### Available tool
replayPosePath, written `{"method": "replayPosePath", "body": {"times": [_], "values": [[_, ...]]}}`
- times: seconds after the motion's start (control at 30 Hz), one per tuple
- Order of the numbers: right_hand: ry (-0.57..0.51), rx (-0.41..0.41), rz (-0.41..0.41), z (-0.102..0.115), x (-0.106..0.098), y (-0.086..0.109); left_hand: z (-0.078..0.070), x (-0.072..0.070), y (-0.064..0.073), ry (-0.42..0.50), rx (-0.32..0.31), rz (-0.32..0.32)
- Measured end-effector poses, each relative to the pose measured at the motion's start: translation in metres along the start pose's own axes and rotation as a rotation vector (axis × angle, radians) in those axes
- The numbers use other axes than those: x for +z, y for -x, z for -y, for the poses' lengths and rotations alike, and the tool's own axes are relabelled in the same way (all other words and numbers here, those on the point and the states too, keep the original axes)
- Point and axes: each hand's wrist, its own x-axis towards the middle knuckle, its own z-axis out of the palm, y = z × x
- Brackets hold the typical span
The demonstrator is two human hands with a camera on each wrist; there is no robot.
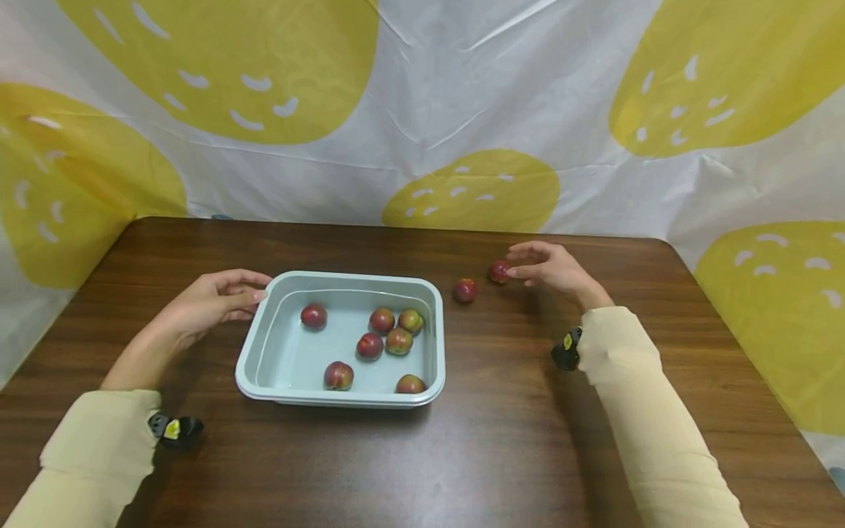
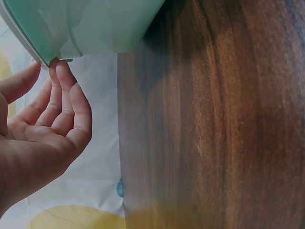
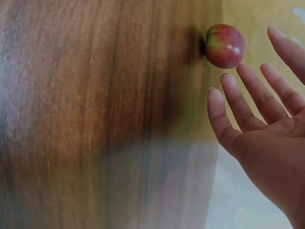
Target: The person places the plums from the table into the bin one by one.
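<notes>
In the head view my left hand (image 1: 214, 299) pinches the rim at the left corner of a pale blue-green plastic basin (image 1: 277, 400). The left wrist view shows the fingertips (image 2: 62, 71) under the basin's rim and the thumb beside it. Several red and green plums (image 1: 370, 346) lie inside the basin, mostly toward its right side. My right hand (image 1: 551, 271) has its fingers spread, right at a dark red plum (image 1: 498, 271) on the table. Another red plum (image 1: 465, 290) sits between that one and the basin. One plum (image 3: 225, 46) shows just beyond the fingertips in the right wrist view.
Everything stands on a brown wood-grain table (image 1: 488, 440) with rounded far corners. Behind its far edge hangs a white sheet (image 1: 462, 88) with large yellow fruit prints, which also runs along both sides.
</notes>
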Motion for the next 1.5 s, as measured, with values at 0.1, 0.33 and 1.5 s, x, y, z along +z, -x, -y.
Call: {"method": "replayPosePath", "body": {"times": [0.1, 0.33, 1.5], "values": [[0.028, 0.001, 0.001, -0.003, 0.001, -0.004, 0.0, 0.0, 0.0, 0.007, 0.002, 0.0], [0.056, 0.031, -0.012, -0.006, 0.006, -0.012, -0.001, 0.001, 0.0, 0.021, -0.002, -0.002], [0.071, 0.057, -0.082, -0.01, 0.017, -0.014, 0.0, 0.001, 0.0, 0.018, -0.013, -0.003]]}}
